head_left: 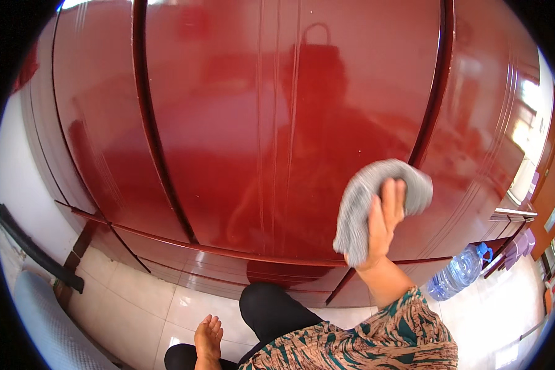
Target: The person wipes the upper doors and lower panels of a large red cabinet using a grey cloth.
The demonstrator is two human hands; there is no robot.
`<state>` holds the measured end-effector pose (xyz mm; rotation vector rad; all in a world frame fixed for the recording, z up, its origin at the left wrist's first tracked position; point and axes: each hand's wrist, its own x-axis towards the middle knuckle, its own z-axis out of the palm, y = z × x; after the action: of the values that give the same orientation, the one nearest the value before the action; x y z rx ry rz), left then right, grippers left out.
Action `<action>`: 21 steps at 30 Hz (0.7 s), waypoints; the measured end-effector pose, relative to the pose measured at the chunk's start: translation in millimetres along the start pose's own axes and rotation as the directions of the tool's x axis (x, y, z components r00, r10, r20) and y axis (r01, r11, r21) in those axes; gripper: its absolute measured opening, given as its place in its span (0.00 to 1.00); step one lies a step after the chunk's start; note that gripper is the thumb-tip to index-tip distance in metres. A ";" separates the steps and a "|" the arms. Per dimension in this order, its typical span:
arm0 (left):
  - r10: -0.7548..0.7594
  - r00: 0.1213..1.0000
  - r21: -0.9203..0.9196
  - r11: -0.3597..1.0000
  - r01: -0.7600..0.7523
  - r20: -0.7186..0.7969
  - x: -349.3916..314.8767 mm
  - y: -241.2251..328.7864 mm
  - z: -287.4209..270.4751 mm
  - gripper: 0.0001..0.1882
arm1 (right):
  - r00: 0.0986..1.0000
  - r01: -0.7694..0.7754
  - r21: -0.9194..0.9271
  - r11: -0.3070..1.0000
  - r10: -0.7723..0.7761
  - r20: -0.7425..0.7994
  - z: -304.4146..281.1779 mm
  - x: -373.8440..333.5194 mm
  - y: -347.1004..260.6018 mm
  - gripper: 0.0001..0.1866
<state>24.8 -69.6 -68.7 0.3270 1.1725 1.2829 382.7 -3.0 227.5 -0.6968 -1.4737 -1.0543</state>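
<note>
My right hand (383, 227) presses a grey cloth (357, 203) flat against a door of the glossy dark red wardrobe (228, 123). The cloth is draped over my fingers and hangs down on their left side. My sleeve has a teal and brown pattern. My left hand (208, 338) is low in the view, holds nothing, and its fingers point up beside my leg in black trousers (271, 308). My reflection shows dimly in the wardrobe door.
A large clear blue water bottle (459, 272) stands on the white tiled floor (135, 302) at the wardrobe's right foot. A purple object (521, 243) lies beyond it. A black bar (37, 250) leans at the left wall, above a pale mesh surface (49, 327).
</note>
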 end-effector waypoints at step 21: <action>0.020 1.000 0.011 1.000 -0.020 -0.010 0.2 -6.3 3.0 0.28 | 0.989 -0.050 -0.327 0.944 0.092 0.116 22.4 74.7 29.4 0.37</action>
<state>30.7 -70.3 -72.3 0.3409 1.1876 1.2972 384.7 19.4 307.7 -1.0614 -1.3864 -1.2281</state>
